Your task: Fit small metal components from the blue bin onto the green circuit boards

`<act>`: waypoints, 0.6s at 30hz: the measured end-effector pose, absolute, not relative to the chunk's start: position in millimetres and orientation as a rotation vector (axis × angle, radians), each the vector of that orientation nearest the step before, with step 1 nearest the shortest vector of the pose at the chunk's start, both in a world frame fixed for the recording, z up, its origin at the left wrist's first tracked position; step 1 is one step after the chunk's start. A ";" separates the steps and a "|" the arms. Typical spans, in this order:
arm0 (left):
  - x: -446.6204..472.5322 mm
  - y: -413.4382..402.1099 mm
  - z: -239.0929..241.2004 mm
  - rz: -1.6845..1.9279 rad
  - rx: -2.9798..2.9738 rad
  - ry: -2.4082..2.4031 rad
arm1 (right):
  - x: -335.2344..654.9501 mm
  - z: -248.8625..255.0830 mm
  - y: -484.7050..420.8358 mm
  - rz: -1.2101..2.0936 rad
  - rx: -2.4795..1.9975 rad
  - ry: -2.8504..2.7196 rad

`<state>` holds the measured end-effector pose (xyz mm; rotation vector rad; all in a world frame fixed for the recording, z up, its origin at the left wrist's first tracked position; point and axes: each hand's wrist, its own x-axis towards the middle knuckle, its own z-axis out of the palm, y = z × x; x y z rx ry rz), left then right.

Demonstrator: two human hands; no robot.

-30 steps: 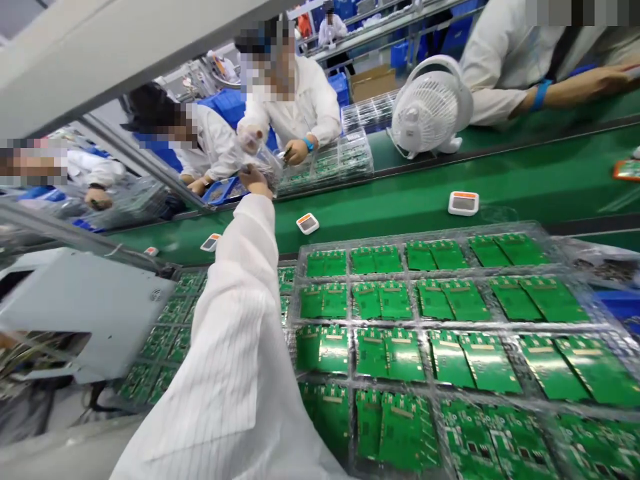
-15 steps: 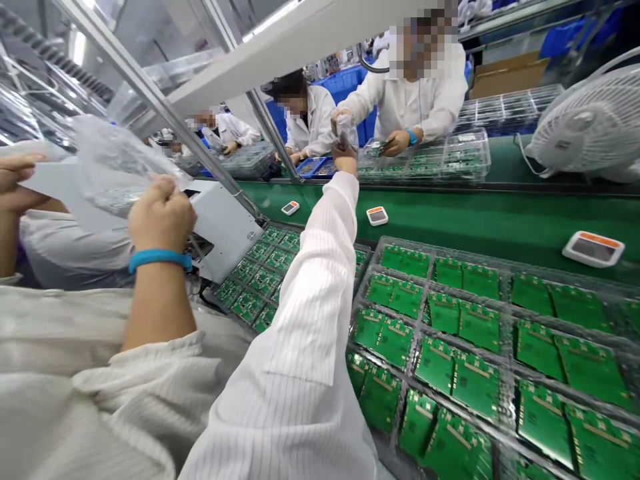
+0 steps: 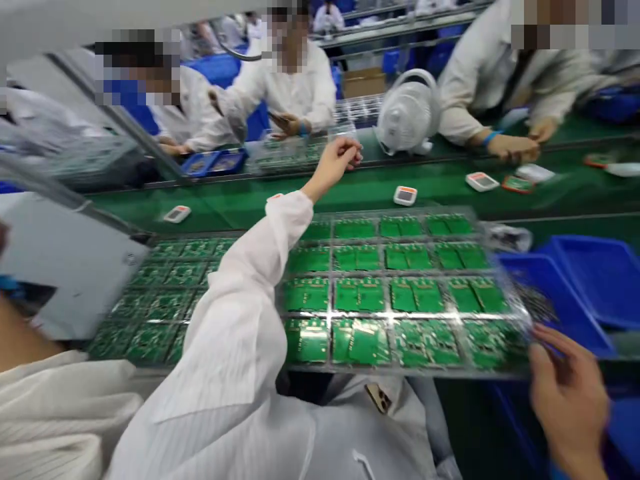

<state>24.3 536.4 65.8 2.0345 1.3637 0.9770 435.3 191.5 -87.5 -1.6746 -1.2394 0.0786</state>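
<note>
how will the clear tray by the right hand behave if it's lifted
The clear tray may flex, since it looks like thin plastic. It could feel weighty, with green boards in its many pockets. Tilting might shift them, as they seem to lie loose.

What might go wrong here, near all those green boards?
The left sleeve seems to reach over the clear tray, so it might brush green boards. The right hand is at the tray's near right corner; a bump could jostle the boards. The blue bin of small parts is near that hand, so it might get knocked.
</note>
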 end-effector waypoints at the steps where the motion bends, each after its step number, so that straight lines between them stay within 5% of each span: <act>1: 43.5 533.3 54.2 1.027 2.007 1.227 | 444.4 -88.9 181.9 0.099 -1.651 -1.308; 11: 125.0 374.8 41.7 -0.046 2.658 0.664 | 461.4 -87.0 180.7 0.110 -1.463 -1.709; 18: 131.3 306.7 59.7 -0.199 2.709 0.801 | 468.9 -72.7 178.8 0.276 -1.455 -1.761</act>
